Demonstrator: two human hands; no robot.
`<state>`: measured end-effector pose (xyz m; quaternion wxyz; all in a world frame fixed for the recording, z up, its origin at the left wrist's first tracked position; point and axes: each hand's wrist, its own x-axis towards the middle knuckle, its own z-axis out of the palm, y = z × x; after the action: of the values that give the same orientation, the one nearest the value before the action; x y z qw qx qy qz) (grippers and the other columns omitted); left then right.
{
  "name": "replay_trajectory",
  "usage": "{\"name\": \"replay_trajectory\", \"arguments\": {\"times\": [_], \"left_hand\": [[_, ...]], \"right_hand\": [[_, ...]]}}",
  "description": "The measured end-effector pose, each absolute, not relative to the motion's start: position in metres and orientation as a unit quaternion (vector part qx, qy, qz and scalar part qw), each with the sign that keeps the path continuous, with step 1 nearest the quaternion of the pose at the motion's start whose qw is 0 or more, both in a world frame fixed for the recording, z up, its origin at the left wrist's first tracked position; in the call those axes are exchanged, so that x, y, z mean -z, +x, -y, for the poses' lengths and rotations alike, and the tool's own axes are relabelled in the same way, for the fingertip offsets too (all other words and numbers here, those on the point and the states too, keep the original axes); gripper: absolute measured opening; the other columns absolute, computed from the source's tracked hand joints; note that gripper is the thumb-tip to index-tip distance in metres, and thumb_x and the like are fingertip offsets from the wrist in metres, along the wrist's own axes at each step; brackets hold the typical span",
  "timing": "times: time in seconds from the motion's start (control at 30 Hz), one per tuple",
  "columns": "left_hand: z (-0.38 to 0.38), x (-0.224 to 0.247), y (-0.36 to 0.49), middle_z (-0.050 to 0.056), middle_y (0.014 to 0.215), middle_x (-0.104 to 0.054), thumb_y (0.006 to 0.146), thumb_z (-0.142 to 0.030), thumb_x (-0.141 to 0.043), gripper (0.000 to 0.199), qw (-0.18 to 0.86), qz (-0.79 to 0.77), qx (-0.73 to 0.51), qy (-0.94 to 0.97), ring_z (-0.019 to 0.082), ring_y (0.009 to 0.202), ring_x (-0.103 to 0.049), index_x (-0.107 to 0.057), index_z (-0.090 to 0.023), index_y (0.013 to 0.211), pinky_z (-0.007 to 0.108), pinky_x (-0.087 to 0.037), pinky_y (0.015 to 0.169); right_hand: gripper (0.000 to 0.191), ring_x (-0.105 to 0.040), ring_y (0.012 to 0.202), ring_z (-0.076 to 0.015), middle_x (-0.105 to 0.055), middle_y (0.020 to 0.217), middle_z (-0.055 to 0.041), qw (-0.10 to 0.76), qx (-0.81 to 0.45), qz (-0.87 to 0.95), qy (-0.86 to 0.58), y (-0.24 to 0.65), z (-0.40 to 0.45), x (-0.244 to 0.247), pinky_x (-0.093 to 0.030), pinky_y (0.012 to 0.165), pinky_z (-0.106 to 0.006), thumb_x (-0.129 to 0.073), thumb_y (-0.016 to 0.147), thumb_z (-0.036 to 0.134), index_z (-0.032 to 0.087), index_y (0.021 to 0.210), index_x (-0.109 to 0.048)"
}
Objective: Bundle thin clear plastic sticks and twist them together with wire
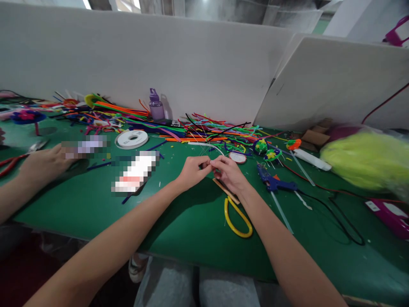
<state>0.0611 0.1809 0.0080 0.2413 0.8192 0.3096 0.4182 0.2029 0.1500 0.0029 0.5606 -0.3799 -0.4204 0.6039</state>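
My left hand (194,171) and my right hand (228,172) meet above the green table (179,230), fingertips pinched together. What they pinch is too small to make out. Just beyond my fingers a thin white strip (204,144) curves toward my right hand; whether it is held I cannot tell. Fine wires (200,143) fan out behind the hands. Beneath my right wrist lie a tan strip (226,190) and a yellow loop (238,232), both partly covered. A round white disc (237,157) rests beyond my right hand.
To the right lie a blue glue gun (275,182), glue sticks (281,212) and a yellow-green bag (361,160). Colourful pipe cleaners (118,111), a purple bottle (156,106) and a white spool (132,138) are farther back. At left, another person's hand (44,166) is near red-handled pliers (11,164).
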Motion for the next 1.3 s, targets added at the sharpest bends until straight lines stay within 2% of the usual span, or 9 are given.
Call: {"name": "replay_trajectory", "arguments": {"times": [0.13,0.37,0.53,0.67,0.77,0.9,1.1,1.3], "left_hand": [[-0.179,-0.008,0.061,-0.006,0.05,-0.04,0.079,-0.022,-0.05,0.028,0.224,-0.306,-0.429,0.819,0.006,0.051,-0.035,-0.043,-0.014,0.053,0.019,-0.028,0.051],[-0.18,-0.006,0.061,-0.004,0.05,-0.048,0.081,-0.024,-0.049,0.029,0.244,-0.305,-0.413,0.823,0.007,0.05,-0.041,-0.048,-0.014,0.054,0.019,-0.031,0.052],[-0.185,-0.008,0.059,-0.001,0.06,-0.057,0.08,-0.029,-0.052,0.022,0.339,-0.294,-0.379,0.809,0.009,0.056,-0.05,-0.06,-0.013,0.068,0.019,-0.037,0.054],[-0.185,-0.012,0.058,0.001,0.067,-0.06,0.079,-0.029,-0.054,0.018,0.438,-0.279,-0.384,0.763,0.011,0.06,-0.055,-0.062,-0.013,0.081,0.021,-0.044,0.059],[-0.185,-0.013,0.059,0.0,0.063,-0.058,0.079,-0.03,-0.055,0.017,0.453,-0.285,-0.4,0.744,0.011,0.058,-0.054,-0.061,-0.013,0.077,0.022,-0.045,0.058],[-0.187,-0.013,0.06,-0.001,0.057,-0.053,0.082,-0.036,-0.053,0.026,0.451,-0.301,-0.448,0.711,0.009,0.053,-0.051,-0.055,-0.014,0.067,0.02,-0.041,0.054],[-0.194,-0.01,0.06,-0.003,0.056,-0.051,0.082,-0.037,-0.055,0.023,0.503,-0.273,-0.48,0.665,0.008,0.05,-0.048,-0.055,-0.015,0.073,0.02,-0.039,0.051],[-0.195,-0.009,0.06,-0.002,0.056,-0.051,0.08,-0.036,-0.058,0.023,0.494,-0.272,-0.503,0.655,0.008,0.051,-0.048,-0.058,-0.015,0.073,0.021,-0.039,0.051]], "right_hand": [[0.023,-0.045,0.054,-0.0073,-0.051,0.06,0.0052,0.59,-0.583,0.408,-0.381,0.197,-0.149,-0.003,-0.029,0.042,-0.02,-0.073,0.062,0.029,0.017,0.062,-0.054],[0.024,-0.044,0.051,-0.0067,-0.05,0.057,0.0061,0.593,-0.581,0.407,-0.381,0.196,-0.147,-0.006,-0.027,0.041,-0.02,-0.073,0.062,0.027,0.017,0.06,-0.051],[0.019,-0.046,0.053,-0.007,-0.053,0.06,0.0043,0.557,-0.596,0.425,-0.392,0.209,-0.15,-0.009,-0.028,0.042,-0.019,-0.072,0.065,0.027,0.017,0.066,-0.056],[0.018,-0.047,0.056,-0.0073,-0.054,0.061,0.003,0.558,-0.59,0.425,-0.398,0.215,-0.153,-0.007,-0.029,0.044,-0.019,-0.072,0.065,0.029,0.016,0.071,-0.061],[0.018,-0.047,0.056,-0.0071,-0.054,0.061,0.0031,0.56,-0.598,0.412,-0.398,0.215,-0.153,-0.007,-0.029,0.045,-0.019,-0.072,0.065,0.029,0.016,0.071,-0.062],[0.018,-0.047,0.055,-0.0067,-0.054,0.063,0.003,0.536,-0.623,0.415,-0.39,0.211,-0.15,-0.008,-0.027,0.044,-0.019,-0.071,0.066,0.03,0.016,0.071,-0.061],[0.021,-0.05,0.058,-0.0075,-0.058,0.07,0.0,0.496,-0.651,0.424,-0.388,0.21,-0.147,-0.01,-0.028,0.044,-0.019,-0.067,0.071,0.035,0.017,0.078,-0.062],[0.022,-0.05,0.057,-0.0078,-0.058,0.07,-0.0006,0.509,-0.636,0.423,-0.397,0.211,-0.149,-0.009,-0.028,0.044,-0.02,-0.066,0.071,0.037,0.017,0.08,-0.065]]}}
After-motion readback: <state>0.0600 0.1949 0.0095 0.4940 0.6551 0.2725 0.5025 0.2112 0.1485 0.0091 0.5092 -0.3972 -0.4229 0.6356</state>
